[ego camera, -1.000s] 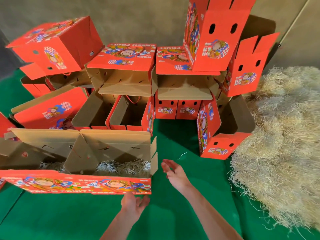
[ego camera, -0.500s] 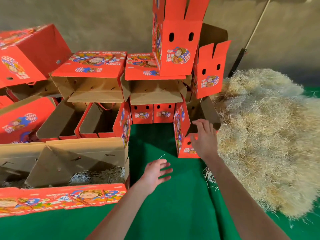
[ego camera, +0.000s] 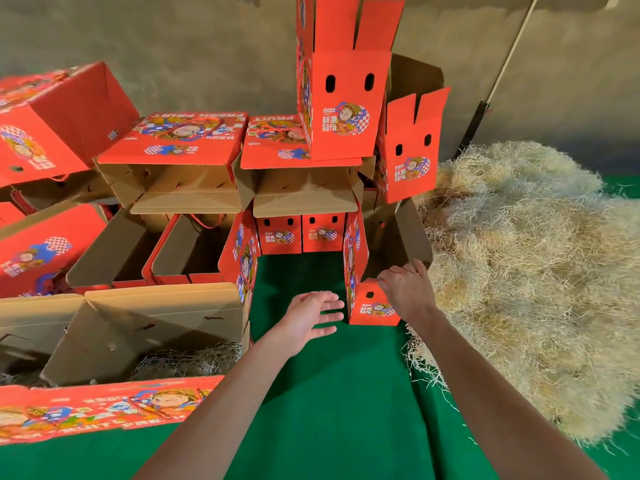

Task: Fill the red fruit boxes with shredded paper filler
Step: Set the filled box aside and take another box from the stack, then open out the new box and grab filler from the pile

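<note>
The red fruit box (ego camera: 372,308) lies on its side on the green cloth (ego camera: 329,410), just beside the shredded paper (ego camera: 536,271). Your right hand (ego camera: 407,292) touches its top edge with fingers spread — your left hand (ego camera: 311,318) hovers open, holding nothing. Pull carefully: the stacked boxes (ego camera: 341,98) lean above it and can fall.

green cloth surface (ego camera: 329,410) | red fruit boxes (ego camera: 372,306) (stacked at back) | shredded paper heap (ego camera: 526,271) right
</note>
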